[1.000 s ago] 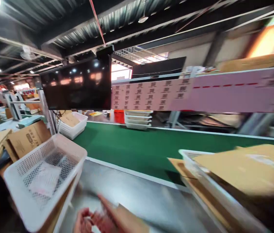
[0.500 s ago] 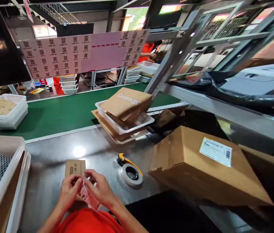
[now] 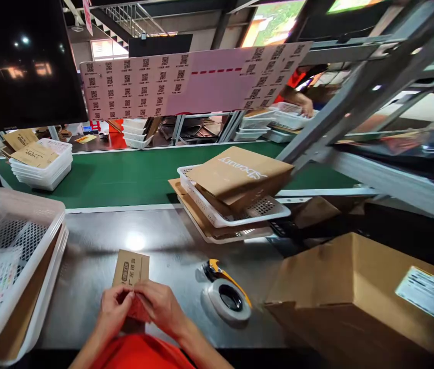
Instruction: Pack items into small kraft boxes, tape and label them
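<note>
My left hand (image 3: 115, 307) and my right hand (image 3: 165, 307) meet low in the view, close to my body. Both are closed, thumbs and fingertips pinching the upper edge of a small pinkish-red piece, a thin sheet or packet (image 3: 138, 309). Its exact kind is unclear, and the fingers cover much of it. Just beyond the fingertips, a flat brown cardboard box (image 3: 132, 265) with dark printing lies on the metal table (image 3: 97, 233). To the right of my hands rests a tape dispenser (image 3: 229, 302) with a yellow part and a big pale roll.
White perforated baskets (image 3: 53, 202) stand at the left. Ahead, a tray (image 3: 235, 220) holds a brown carton (image 3: 240, 171). A large box (image 3: 316, 292) fills the right. Behind runs a green conveyor (image 3: 132, 177), below a code board (image 3: 209, 92). A co-worker's hand (image 3: 306, 106) reaches into far baskets.
My view has swung right-to-left across the scene, so most things sit farther right. Both hands keep their pinch, and the pinkish-red piece shows less between them.
</note>
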`<act>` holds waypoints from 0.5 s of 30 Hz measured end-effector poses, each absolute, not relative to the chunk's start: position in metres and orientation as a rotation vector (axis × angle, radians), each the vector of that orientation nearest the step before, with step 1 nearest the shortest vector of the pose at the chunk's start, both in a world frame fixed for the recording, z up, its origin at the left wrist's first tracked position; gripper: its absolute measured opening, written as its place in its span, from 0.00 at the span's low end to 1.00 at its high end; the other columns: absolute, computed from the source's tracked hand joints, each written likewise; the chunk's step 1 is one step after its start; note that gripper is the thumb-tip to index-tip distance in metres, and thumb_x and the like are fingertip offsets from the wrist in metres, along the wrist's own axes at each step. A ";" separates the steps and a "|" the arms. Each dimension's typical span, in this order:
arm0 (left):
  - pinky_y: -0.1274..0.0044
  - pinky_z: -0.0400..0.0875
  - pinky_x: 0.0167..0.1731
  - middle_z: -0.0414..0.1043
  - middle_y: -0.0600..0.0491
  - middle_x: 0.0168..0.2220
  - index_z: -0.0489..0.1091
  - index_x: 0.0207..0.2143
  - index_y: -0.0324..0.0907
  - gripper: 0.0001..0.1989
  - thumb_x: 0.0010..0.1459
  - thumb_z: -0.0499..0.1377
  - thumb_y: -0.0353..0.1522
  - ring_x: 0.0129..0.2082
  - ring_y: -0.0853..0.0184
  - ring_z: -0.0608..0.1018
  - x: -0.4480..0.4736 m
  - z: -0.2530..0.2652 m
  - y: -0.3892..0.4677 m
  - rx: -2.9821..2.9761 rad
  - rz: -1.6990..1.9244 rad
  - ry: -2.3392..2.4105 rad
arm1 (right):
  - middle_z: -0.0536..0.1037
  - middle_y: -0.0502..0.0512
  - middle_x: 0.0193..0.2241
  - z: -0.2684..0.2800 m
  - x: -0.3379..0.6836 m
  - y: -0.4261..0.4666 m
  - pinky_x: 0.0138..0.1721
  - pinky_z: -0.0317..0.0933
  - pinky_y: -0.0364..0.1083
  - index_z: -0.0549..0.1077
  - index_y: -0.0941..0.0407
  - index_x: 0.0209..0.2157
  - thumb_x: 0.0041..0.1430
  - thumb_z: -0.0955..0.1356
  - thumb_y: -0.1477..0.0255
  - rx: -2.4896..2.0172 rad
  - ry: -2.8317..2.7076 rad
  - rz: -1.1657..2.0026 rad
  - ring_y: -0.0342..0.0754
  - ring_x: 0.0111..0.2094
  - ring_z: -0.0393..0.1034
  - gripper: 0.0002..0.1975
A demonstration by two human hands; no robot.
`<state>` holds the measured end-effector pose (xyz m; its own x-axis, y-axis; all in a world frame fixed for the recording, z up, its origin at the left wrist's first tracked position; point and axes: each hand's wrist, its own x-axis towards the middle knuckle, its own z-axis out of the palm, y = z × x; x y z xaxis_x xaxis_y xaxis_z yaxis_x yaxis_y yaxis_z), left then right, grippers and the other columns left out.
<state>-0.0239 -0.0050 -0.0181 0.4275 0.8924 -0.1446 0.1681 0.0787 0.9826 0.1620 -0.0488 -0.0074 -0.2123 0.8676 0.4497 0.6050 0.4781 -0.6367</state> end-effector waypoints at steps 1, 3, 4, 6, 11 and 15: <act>0.72 0.75 0.41 0.85 0.47 0.35 0.84 0.36 0.41 0.18 0.60 0.64 0.45 0.37 0.58 0.83 -0.025 -0.021 -0.007 1.415 0.706 1.041 | 0.86 0.56 0.39 -0.009 0.162 -0.050 0.41 0.74 0.45 0.79 0.54 0.46 0.75 0.62 0.72 -1.230 -1.947 0.399 0.49 0.39 0.82 0.13; 0.72 0.74 0.39 0.85 0.46 0.33 0.84 0.34 0.40 0.17 0.59 0.64 0.45 0.35 0.58 0.82 -0.026 -0.025 -0.010 1.410 0.681 1.072 | 0.86 0.54 0.37 -0.012 0.162 -0.052 0.38 0.73 0.44 0.79 0.54 0.45 0.75 0.61 0.72 -1.245 -1.998 0.356 0.48 0.37 0.81 0.14; 0.72 0.74 0.39 0.84 0.47 0.32 0.84 0.34 0.40 0.17 0.58 0.64 0.44 0.34 0.58 0.82 -0.026 -0.027 -0.011 1.399 0.667 1.077 | 0.86 0.54 0.37 -0.014 0.162 -0.053 0.37 0.72 0.44 0.79 0.55 0.44 0.75 0.61 0.73 -1.252 -2.026 0.327 0.48 0.36 0.81 0.14; 0.71 0.73 0.38 0.84 0.47 0.31 0.84 0.32 0.40 0.17 0.56 0.64 0.44 0.34 0.58 0.81 -0.025 -0.030 -0.012 1.360 0.657 1.075 | 0.85 0.54 0.35 -0.019 0.162 -0.055 0.34 0.70 0.43 0.79 0.55 0.42 0.74 0.62 0.73 -1.282 -2.079 0.267 0.47 0.34 0.80 0.13; 0.72 0.71 0.37 0.81 0.49 0.27 0.81 0.26 0.39 0.23 0.44 0.72 0.52 0.31 0.60 0.78 -0.023 -0.033 -0.007 1.171 0.619 1.071 | 0.82 0.52 0.26 -0.031 0.161 -0.055 0.26 0.60 0.42 0.77 0.55 0.32 0.67 0.64 0.77 -1.388 -2.148 0.177 0.45 0.25 0.74 0.11; 0.74 0.67 0.33 0.76 0.53 0.25 0.79 0.25 0.39 0.30 0.36 0.75 0.57 0.28 0.66 0.74 -0.024 -0.030 -0.004 0.983 0.536 1.040 | 0.82 0.50 0.27 -0.030 0.162 -0.055 0.25 0.57 0.41 0.76 0.54 0.31 0.65 0.66 0.77 -1.426 -2.168 0.203 0.44 0.25 0.73 0.09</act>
<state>-0.0241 -0.0042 -0.0300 0.4388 0.7697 -0.4637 0.0681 0.4861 0.8713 0.1621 -0.0546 -0.0295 -0.3008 0.8881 0.3476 0.8080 0.4309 -0.4017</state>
